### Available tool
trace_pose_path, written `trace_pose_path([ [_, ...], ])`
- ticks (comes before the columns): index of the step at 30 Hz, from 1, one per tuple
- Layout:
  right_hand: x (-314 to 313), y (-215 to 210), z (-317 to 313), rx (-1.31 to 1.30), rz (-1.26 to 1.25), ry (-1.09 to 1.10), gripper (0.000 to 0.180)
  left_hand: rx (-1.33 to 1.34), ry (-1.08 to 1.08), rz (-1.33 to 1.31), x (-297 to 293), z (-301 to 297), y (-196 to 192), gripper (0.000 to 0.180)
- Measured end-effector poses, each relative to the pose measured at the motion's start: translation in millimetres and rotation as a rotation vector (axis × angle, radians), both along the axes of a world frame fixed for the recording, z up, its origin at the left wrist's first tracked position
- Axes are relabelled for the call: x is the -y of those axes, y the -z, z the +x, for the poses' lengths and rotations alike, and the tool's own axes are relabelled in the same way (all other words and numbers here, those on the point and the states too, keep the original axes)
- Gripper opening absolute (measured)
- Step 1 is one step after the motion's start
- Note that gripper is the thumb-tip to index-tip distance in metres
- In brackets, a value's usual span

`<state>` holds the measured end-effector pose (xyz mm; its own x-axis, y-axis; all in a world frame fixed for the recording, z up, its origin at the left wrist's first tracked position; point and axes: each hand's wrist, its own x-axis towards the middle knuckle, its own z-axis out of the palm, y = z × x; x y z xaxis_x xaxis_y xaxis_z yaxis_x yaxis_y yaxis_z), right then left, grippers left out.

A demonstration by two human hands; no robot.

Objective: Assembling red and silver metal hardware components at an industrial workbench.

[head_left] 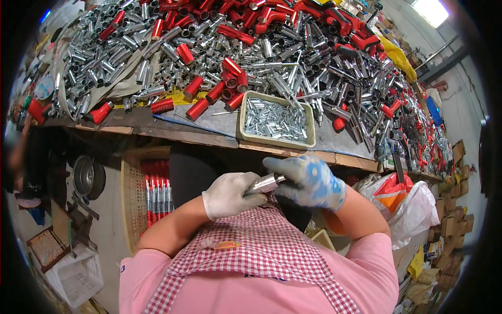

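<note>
My left hand point(229, 194), in a white glove, is closed around a short shiny chrome tube point(263, 184) held in front of my apron. My right hand point(309, 183), in a blue-and-white glove, curls its thumb and fingers about the tube's right end. That end is partly hidden by the glove, and I cannot make out any small part between those fingers. Just beyond the hands, at the bench's front edge, a cream plastic tray point(242, 130) holds many small silver pins.
Heaped chrome tubes point(102, 68) and red sleeves point(197, 110) cover the workbench point(209, 137). Red-handled parts point(361, 39) lie at the far right. A cream crate point(130, 193) with red-and-silver pieces stands below left. White plastic bags point(418, 209) are at right.
</note>
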<state>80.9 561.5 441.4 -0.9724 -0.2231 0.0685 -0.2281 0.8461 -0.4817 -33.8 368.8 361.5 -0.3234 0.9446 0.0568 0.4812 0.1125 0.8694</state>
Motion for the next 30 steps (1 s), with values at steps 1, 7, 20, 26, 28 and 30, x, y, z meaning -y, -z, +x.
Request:
trace_pose_path([
  [1,-3,0,1,0.001,0.0,0.004,0.055,-0.022,-0.009,-0.007,1,0,-1,0.04],
  [7,-9,0,-18,-0.483,0.143,-0.117,0.045,-0.006,-0.014,-0.02,1,-4,-3,0.04],
  [20,2,-11,-7,0.023,0.052,0.078,0.042,-0.062,0.065,-0.028,2,-3,-1,0.038],
  [26,-7,1,-16,-0.413,-0.003,-0.101,0.046,-0.036,-0.006,-0.007,1,-2,-5,0.033],
  [28,-2,7,-11,-0.29,-0.031,-0.109,0.047,-0.049,0.018,-0.023,-2,0,-4,0.032],
  [30,-1,-11,-6,0.055,0.067,-0.038,0.05,-0.063,0.049,-0.042,-3,2,-3,0.032],
])
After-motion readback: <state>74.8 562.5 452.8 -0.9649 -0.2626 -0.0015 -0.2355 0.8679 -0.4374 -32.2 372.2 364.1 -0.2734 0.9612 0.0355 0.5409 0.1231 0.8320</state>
